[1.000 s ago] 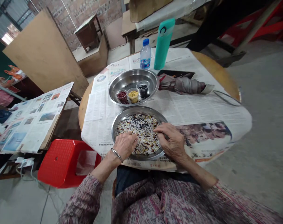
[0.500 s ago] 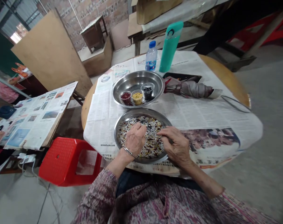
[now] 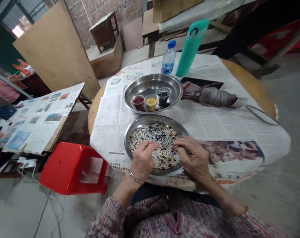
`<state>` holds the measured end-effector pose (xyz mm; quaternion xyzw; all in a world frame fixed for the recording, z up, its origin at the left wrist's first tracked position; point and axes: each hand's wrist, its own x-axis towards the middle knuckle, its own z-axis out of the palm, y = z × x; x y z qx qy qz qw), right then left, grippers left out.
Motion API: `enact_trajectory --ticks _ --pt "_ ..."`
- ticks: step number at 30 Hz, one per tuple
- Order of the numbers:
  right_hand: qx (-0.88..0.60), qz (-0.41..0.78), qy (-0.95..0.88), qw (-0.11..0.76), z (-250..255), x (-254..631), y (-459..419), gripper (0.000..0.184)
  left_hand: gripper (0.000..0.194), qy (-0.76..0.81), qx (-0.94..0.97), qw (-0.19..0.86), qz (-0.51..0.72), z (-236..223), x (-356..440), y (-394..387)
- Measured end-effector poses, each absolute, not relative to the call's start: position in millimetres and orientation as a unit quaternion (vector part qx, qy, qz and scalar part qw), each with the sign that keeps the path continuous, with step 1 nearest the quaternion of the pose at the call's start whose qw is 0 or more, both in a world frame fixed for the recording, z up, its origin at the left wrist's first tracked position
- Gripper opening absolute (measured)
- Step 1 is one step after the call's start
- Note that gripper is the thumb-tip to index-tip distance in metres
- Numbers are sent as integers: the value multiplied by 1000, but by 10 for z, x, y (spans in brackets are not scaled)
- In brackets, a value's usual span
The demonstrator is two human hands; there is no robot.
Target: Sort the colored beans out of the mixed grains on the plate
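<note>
A round steel bowl [image 3: 130, 127] of mixed white, dark red, yellow and black grains and beans [image 3: 162, 142] lies before me. Over its near left part is my left hand [image 3: 144, 157], a bangle at the wrist, fingers curled together. At the right rim my right hand [image 3: 193, 157] has thumb and forefinger pinched over the grains. Whatever either pinch holds is too small to make out. Behind sits a second steel bowl [image 3: 142, 84] with small clear cups of dark red beans [image 3: 139, 103], yellow beans [image 3: 151, 103] and black beans [image 3: 163, 97].
Newspaper [image 3: 107, 132] covers the round table. A water bottle [image 3: 168, 59] and a teal flask [image 3: 192, 48] stand at the back, with a folded grey umbrella [image 3: 211, 95] to the right. A red stool [image 3: 73, 168] is at left, beside another newspaper-covered table [image 3: 48, 119].
My left hand has drawn back toward me, from the bowl's middle to its near left part. The right hand stays pinched at the right rim. The view has shifted slightly.
</note>
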<state>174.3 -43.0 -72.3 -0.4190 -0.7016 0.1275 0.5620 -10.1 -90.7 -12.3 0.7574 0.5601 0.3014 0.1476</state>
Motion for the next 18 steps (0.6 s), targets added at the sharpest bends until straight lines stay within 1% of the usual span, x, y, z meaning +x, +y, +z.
enact_trajectory --ticks 2,3,4,6,7,9,10,13,15,18 --pt "-423 130 -699 562 -723 1745 -431 20 35 567 733 156 343 -66 -69 -924" --pt "-423 130 -699 562 -722 1745 -432 20 29 576 706 180 371 -52 -51 -927" --pt "-423 131 -699 561 -720 1745 -433 20 22 583 669 223 404 -46 -35 -928" --pt "-422 130 -701 560 -717 1745 -436 20 9 573 567 356 473 -50 -12 -922" --pt "-421 128 -702 560 -717 1744 -437 20 8 554 507 428 503 -50 -8 -915" --pt "-420 124 -702 562 -717 1745 -437 21 15 504 398 540 543 -31 -16 -899" --pt "-419 122 -702 563 -719 1745 -437 21 19 483 357 576 554 -7 -23 -893" --pt "-416 116 -707 560 -734 1750 -438 21 31 453 302 622 564 126 -19 -933" --pt "-417 117 -709 556 -752 1756 -442 20 33 443 320 638 542 232 40 -1043" --pt "-423 124 -702 560 -780 1764 -451 19 33 436 432 660 433 336 206 -1309"
